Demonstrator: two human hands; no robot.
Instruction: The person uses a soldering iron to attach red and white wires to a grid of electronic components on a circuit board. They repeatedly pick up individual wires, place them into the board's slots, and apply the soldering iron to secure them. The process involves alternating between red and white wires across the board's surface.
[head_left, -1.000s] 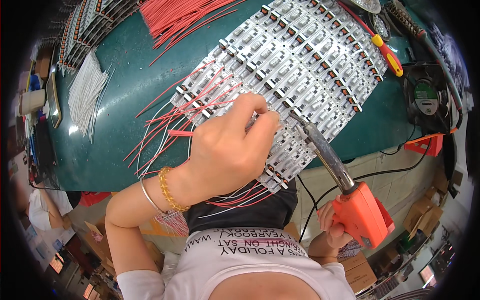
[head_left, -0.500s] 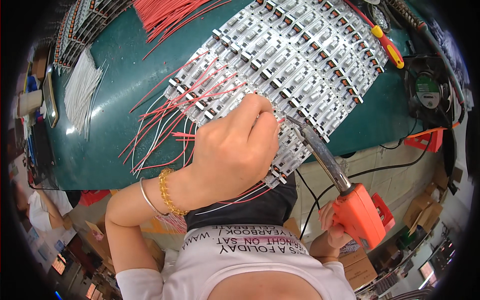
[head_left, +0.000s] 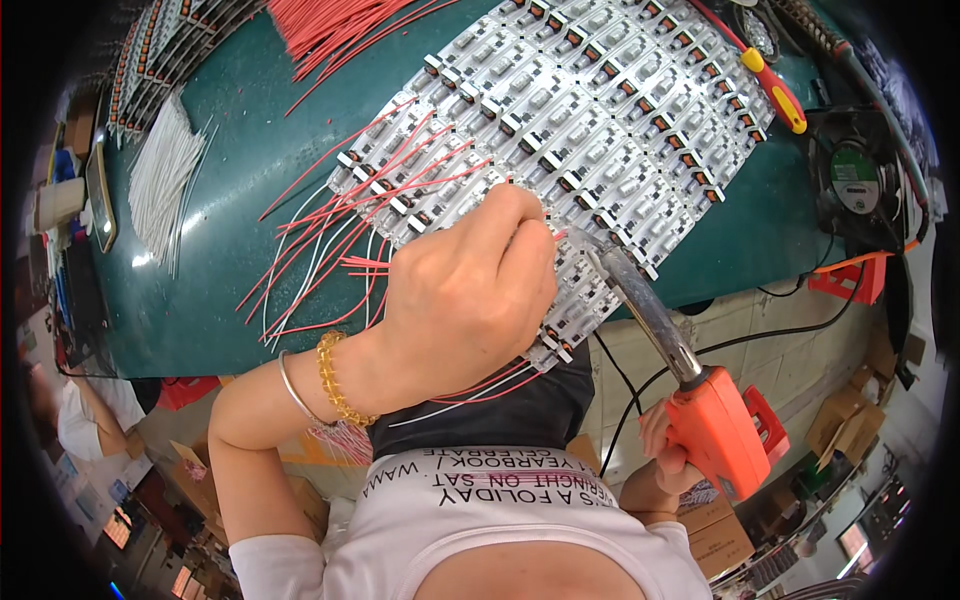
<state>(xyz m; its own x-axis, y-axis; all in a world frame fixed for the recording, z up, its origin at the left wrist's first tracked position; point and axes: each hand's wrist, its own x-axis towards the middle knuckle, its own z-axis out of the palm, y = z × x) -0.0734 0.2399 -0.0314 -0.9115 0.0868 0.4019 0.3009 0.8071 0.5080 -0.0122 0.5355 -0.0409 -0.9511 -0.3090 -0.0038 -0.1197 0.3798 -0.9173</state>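
Note:
My left hand [head_left: 465, 280] is closed over the near part of a large sheet of small white circuit boards [head_left: 560, 105], its fingers pinched together. A bunch of red wires [head_left: 362, 264] pokes out behind it, and a red tip shows just past the fingers. In my right hand [head_left: 665, 450] is an orange-handled soldering iron [head_left: 715, 430], its metal barrel slanting up to the left. The iron's tip is at the boards, close beside the left fingertips; whether it touches the wire I cannot tell. Several red and white wires trail off the boards' left side, their ends on the green mat.
Bundles of white wires [head_left: 165, 190] and red wires [head_left: 325, 30] lie on the green table mat [head_left: 240, 170]. At the right are a red-and-yellow screwdriver [head_left: 785, 100] and a black fan [head_left: 855, 185]. A black cable [head_left: 760, 345] hangs below the table edge.
The soldering iron's tip has shifted very slightly up and left. My left hand has hardly moved.

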